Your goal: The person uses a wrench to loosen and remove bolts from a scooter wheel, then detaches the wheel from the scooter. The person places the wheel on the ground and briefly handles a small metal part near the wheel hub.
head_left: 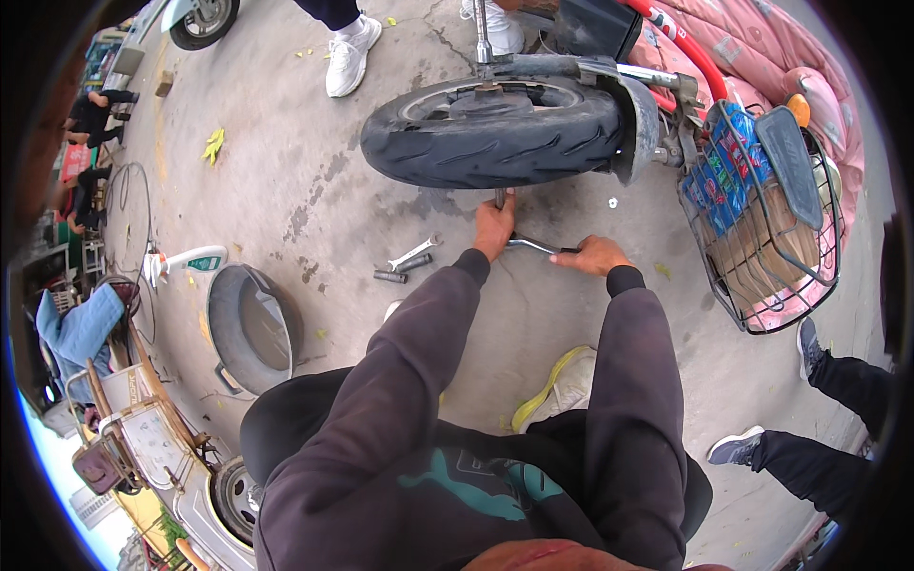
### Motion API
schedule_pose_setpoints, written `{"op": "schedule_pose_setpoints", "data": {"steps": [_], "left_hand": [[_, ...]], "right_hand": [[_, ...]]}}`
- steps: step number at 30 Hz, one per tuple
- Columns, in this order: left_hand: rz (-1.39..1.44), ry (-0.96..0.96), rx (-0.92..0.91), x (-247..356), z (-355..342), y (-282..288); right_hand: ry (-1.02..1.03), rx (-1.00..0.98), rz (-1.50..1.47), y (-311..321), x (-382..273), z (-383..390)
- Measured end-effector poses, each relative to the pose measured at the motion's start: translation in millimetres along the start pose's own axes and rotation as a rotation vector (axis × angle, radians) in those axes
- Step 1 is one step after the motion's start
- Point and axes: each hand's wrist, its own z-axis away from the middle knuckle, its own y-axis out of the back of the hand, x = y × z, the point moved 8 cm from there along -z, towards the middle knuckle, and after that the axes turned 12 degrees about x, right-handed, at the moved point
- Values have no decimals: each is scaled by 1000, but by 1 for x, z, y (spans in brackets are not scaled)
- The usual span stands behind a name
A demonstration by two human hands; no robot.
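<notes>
Both-handed: left hand (pixel 494 226) closed steadying speed-wrench (pixel 533 246) shaft at scooter wheel (pixel 495 128); right hand (pixel 592 257) clenched on crank for leverage.

Loose spanner (pixel 413 252) and sockets (pixel 390 277) on concrete, spare tyre (pixel 249 328) leftward, wire basket (pixel 762 228) at right.

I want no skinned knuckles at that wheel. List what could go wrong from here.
1. The left hand steadies the head of the wrench close under the scooter tyre; if the tool slips, knuckles may hit the rubber or the concrete.
2. The right hand grips the handle's far end, so a sudden release could throw the person off balance.
3. A loose spanner and sockets lie near the left forearm and could be knocked or knelt on.
</notes>
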Motion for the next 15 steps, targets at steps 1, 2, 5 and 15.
{"op": "schedule_pose_setpoints", "data": {"steps": [1, 2, 5, 15], "left_hand": [[-60, -75, 71, 6, -1, 3], [-120, -149, 142, 11, 2, 5], [-182, -186, 220, 13, 3, 8], [-230, -432, 230, 34, 21, 8]], "right_hand": [[33, 24, 25, 1, 0, -5], [67, 47, 49, 3, 0, -9], [28, 42, 59, 1, 0, -13], [-109, 55, 77, 0, 3, 0]]}}
